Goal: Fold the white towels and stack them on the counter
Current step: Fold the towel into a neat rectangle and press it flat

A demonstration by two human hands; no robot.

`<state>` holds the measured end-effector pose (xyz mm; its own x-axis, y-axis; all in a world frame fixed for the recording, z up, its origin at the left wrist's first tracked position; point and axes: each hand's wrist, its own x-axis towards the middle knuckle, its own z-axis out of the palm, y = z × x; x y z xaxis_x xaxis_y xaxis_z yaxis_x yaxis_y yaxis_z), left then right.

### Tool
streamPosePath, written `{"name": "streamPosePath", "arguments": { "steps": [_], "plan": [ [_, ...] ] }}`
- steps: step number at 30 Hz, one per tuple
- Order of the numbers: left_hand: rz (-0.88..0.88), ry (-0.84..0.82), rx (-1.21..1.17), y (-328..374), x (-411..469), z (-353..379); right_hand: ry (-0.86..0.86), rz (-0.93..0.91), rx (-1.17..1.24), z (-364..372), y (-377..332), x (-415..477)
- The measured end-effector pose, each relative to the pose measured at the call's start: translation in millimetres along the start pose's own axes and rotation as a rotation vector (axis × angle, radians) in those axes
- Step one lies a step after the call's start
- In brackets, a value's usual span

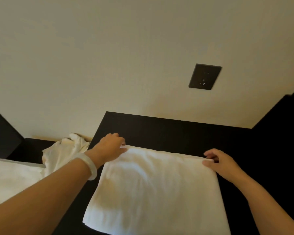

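White towel [153, 187], far corners pinched in grip of left hand [111, 146] and right hand [222, 164] (crumpled cloth [66, 151] beside)

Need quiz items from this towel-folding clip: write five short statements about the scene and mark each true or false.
1. The left hand and right hand each hold a far corner of the white towel. True.
2. The towel lies on a white counter. False: the counter is dark.
3. A crumpled white cloth lies left of the towel. True.
4. The bracelet is on the right wrist. False: it is on the left wrist.
5. A dark wall plate sits on the wall above the counter. True.
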<state>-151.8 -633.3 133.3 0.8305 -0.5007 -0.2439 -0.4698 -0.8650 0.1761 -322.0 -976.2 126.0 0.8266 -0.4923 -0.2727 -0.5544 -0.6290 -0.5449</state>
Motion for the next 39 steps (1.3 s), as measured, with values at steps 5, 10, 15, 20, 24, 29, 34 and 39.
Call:
{"name": "streamPosePath", "arguments": {
  "steps": [5,10,15,20,24,29,34,39],
  "plan": [
    [0.023,-0.074,-0.123,-10,14,-4,0.030,0.045,0.207,3,7,-5],
    [0.046,-0.169,-0.181,-9,12,-10,0.013,0.117,0.355,4,5,-8],
    [-0.005,-0.266,-0.777,-24,-14,-31,-0.068,0.104,0.448,-22,-4,-20],
    [-0.086,-0.116,-1.108,-39,-16,-54,-0.032,0.142,0.614,-34,-14,0],
    [-0.237,0.005,-0.804,-30,5,-8,0.082,0.242,0.430,10,-15,16],
    [-0.322,0.088,-0.868,-25,7,8,0.142,0.203,0.405,21,-13,14],
    [-0.348,0.130,-0.848,-26,11,10,0.265,0.208,0.457,32,-9,16],
    [-0.490,0.072,-0.897,-29,20,14,0.284,0.265,0.370,39,-11,22]
  ]
}}
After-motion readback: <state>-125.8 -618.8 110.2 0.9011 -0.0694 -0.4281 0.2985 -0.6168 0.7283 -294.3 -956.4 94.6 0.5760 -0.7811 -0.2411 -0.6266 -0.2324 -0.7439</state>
